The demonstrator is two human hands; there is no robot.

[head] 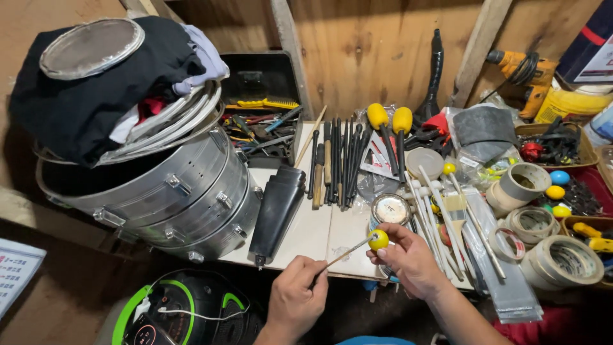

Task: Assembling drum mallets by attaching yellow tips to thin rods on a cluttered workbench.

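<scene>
My left hand (295,299) grips the thin stick of a small mallet near its lower end. The stick slants up to the right and ends in a yellow ball head (378,239). My right hand (412,262) pinches that yellow ball between thumb and fingertips. Both hands hover over the front edge of a white bench top (306,236). Just behind the ball stands a small round tin (390,209) with a worn lid.
A stack of silver drum shells (185,191) with dark cloth on top fills the left. A black cowbell (276,211), rows of sticks and yellow-headed mallets (389,121), tape rolls (562,259), a tool tray (262,128) and an orange drill (523,67) crowd the bench.
</scene>
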